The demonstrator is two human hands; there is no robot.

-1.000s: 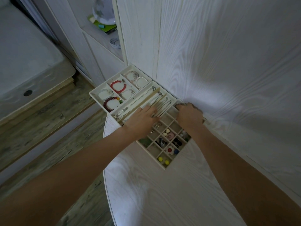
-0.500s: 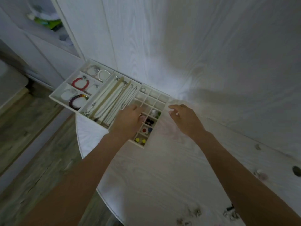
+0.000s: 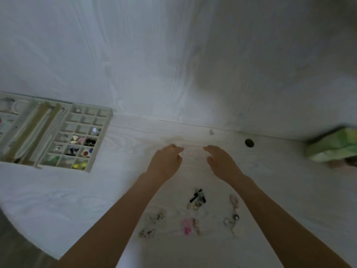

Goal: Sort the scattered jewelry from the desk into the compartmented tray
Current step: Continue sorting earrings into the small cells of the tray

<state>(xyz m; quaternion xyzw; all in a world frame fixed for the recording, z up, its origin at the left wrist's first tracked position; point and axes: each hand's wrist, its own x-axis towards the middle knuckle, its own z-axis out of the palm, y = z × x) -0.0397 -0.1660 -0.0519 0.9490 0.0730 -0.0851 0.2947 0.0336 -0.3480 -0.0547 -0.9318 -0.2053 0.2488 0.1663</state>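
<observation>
The white compartmented tray [image 3: 108,118] lies at the left on the white desk [image 3: 135,190], with small coloured pieces in its grid cells and chains in its long slots. Scattered jewelry lies near me between my forearms: a black and gold piece [image 3: 197,199], a pink piece [image 3: 188,226], a pink ring with a chain [image 3: 233,202], and small silver pieces [image 3: 157,217]. My left hand [image 3: 166,161] and my right hand [image 3: 222,161] hover side by side over the bare desk beyond the jewelry. Both hold nothing, fingers loosely bent.
A green package [image 3: 332,147] sits blurred at the right edge. A round cable hole [image 3: 249,143] is in the desk near the wall panel [image 3: 173,55]. One tiny item [image 3: 211,132] lies by the back edge. The desk's curved edge drops off at the lower left.
My view has swung right, so the tray is now far left. Both hands left the tray and moved right over the desk above the scattered jewelry.
</observation>
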